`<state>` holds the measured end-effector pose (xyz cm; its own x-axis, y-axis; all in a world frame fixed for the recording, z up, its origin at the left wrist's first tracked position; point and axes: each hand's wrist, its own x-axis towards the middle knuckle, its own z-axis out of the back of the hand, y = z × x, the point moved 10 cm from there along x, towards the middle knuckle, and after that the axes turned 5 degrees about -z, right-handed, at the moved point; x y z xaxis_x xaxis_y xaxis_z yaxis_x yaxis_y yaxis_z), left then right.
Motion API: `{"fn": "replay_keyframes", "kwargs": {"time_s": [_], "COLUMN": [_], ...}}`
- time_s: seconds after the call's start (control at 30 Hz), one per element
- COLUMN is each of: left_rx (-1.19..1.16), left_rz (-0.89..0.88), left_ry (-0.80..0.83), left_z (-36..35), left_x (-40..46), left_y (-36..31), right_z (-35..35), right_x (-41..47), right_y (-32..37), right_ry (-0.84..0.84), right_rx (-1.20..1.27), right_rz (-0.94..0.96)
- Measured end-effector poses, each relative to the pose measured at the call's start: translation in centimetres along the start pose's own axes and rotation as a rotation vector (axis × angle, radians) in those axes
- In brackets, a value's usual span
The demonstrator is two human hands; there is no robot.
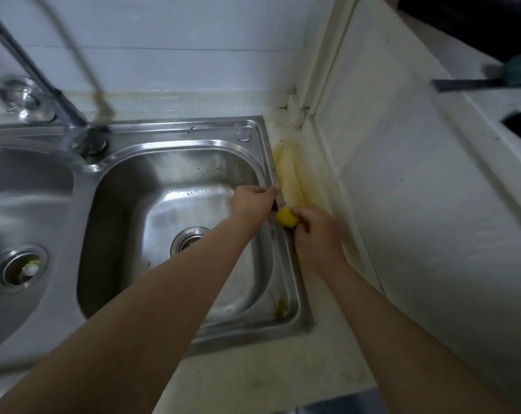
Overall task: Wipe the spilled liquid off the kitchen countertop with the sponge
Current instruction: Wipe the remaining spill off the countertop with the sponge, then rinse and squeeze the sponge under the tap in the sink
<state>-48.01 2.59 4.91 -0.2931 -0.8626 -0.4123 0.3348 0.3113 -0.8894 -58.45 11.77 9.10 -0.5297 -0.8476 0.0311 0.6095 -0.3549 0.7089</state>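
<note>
Our right hand [316, 234] grips the yellow sponge [286, 218] at the near end of the yellowish spill [292, 171], on the narrow countertop strip [313, 150] beside the sink [268, 150]. Our left hand [253, 200] rests on the sink rim, fingers loosely bent, probably for support.

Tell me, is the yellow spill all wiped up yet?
Not yet. The right hand grips the sponge at the near end of the spill, on the counter strip beside the sink. The left hand rests on the sink's edge. The puddle, with its yellow rim, runs back to the corner, so most of the wiping is left.
</note>
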Motion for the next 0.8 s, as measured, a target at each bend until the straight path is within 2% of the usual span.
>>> {"fn": "replay_keyframes", "kwargs": {"time_s": [0.17,0.23,0.3,0.47,0.53,0.67,0.8], "left_rx": [-0.35,-0.478,-0.502,-0.569,-0.553,-0.519,-0.51], "left_rz": [0.172,0.201,0.198,0.147,0.154,0.131,0.11], "left_ry": [0.099,0.096,0.06,-0.31,-0.427,-0.534,-0.492], "left_z": [1.0,3.7,7.2,19.8,23.8,31.5,36.1], "left_x": [-7.0,-9.2,-10.7,-14.0,-14.5,-13.1,-9.5], "left_y": [2.6,3.2,3.8,5.5,5.8,4.8,3.4], "right_z": [-1.2,-3.4,-6.1,-13.4,-15.7,-18.4,-17.7], "right_x": [-3.3,-4.7,-5.9,-8.9,-9.0,-5.3,0.3], "right_y": [4.3,6.7,9.0,18.1,21.2,25.4,27.5], "right_ry": [0.067,0.15,0.253,0.501,0.535,0.379,0.165], "right_rx": [0.256,0.358,0.402,0.361,0.268,0.164,0.256], "right_rz": [-0.107,-0.114,-0.12,-0.031,0.024,0.041,-0.079]}}
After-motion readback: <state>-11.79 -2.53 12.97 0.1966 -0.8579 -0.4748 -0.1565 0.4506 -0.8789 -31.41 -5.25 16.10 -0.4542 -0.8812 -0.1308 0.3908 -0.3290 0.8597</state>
